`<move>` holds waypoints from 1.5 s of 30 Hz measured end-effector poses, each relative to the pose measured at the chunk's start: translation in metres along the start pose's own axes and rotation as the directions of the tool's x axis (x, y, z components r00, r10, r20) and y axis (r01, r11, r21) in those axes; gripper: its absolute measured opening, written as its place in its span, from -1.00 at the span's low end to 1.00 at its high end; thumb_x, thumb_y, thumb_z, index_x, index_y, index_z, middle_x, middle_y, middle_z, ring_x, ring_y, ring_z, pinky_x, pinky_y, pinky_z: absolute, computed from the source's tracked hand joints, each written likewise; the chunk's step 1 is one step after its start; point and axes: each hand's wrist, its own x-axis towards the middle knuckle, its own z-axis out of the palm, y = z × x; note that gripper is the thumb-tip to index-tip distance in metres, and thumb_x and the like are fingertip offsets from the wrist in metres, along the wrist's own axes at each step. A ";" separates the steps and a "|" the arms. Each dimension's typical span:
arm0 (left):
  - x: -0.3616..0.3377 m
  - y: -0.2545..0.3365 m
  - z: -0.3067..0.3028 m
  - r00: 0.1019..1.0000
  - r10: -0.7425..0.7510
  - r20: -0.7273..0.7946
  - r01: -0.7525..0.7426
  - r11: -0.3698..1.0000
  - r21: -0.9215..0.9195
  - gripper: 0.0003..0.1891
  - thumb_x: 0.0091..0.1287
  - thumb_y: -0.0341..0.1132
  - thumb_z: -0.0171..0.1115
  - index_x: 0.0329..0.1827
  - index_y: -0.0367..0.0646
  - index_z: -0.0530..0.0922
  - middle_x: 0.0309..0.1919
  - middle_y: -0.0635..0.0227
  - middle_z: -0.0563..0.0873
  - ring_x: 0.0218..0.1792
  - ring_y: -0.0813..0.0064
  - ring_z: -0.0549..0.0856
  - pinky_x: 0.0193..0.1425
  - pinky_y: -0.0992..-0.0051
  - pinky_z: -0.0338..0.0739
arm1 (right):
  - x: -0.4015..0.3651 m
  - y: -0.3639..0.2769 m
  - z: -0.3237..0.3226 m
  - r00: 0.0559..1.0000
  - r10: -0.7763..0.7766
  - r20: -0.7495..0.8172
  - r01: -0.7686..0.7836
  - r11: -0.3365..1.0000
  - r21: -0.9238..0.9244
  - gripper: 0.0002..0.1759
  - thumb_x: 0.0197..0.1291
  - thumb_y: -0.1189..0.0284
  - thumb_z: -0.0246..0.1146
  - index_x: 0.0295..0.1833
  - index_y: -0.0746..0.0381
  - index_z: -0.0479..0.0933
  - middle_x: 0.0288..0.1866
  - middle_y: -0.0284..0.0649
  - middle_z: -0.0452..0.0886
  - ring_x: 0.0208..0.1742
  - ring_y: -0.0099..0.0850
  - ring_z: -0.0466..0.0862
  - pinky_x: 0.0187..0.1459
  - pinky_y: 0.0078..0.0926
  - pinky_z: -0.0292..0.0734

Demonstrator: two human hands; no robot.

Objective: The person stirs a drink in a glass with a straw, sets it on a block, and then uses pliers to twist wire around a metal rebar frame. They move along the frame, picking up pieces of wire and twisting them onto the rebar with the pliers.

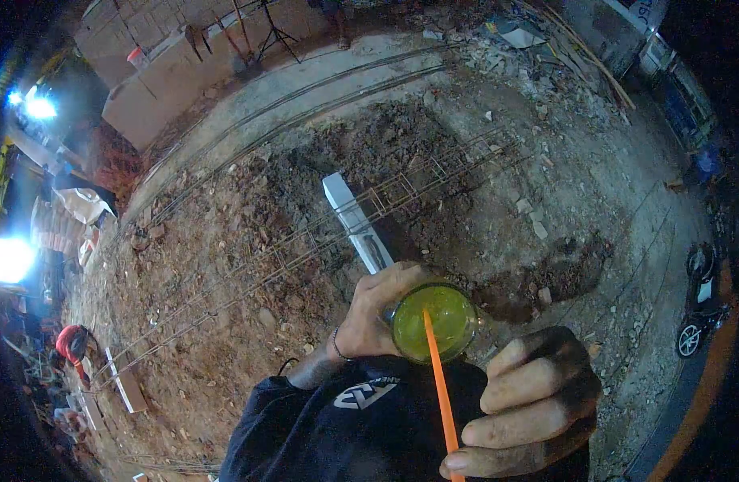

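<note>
Rough dirt (217, 249) backed my remote feed. Nearest, the right grip (538, 394) pinched the lower end of an orange stick (440, 384), seemingly light and stiff; just beyond, the left grip (375, 312) wrapped a cup (472, 321) of green liquid (449, 317), I judged slick, best held around its wall. Past that grip lay a pale block (355, 225).

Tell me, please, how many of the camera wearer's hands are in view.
2: the left hand, partly hidden behind the glass it holds, and the right hand, to the lower right, holding the orange stick.
</note>
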 end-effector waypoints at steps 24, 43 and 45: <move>-0.012 -0.022 0.023 0.979 -0.203 0.014 0.204 0.978 -0.035 -0.14 -0.50 -0.16 0.52 -0.01 -0.33 0.38 -0.13 0.12 0.55 -0.08 0.17 0.55 0.01 0.35 0.40 | -0.031 0.049 -0.014 0.883 0.469 0.032 -0.457 0.872 -0.173 -0.65 -0.07 0.55 0.28 -0.13 0.30 0.35 -0.28 -0.12 0.54 -0.36 -0.43 0.58 -0.38 -0.54 0.48; -0.030 -0.031 0.031 0.946 -0.322 -0.037 0.308 0.930 -0.200 -0.07 -0.54 -0.15 0.53 0.04 -0.34 0.36 -0.12 0.10 0.55 -0.05 0.21 0.54 0.07 0.34 0.37 | -0.032 0.056 -0.004 0.865 0.502 0.014 -0.495 0.857 -0.143 -0.89 -0.04 0.51 0.24 -0.37 0.29 0.46 -0.46 -0.16 0.55 -0.43 -0.44 0.58 -0.39 -0.55 0.45; -0.024 -0.024 0.029 0.946 -0.321 -0.037 0.312 0.938 -0.153 -0.08 -0.53 -0.16 0.53 0.04 -0.34 0.35 -0.12 0.10 0.55 -0.05 0.22 0.55 0.07 0.35 0.38 | -0.029 0.052 -0.013 0.859 0.512 0.011 -0.506 0.851 -0.141 -0.89 -0.04 0.51 0.23 -0.36 0.28 0.45 -0.46 -0.16 0.55 -0.43 -0.45 0.58 -0.39 -0.56 0.45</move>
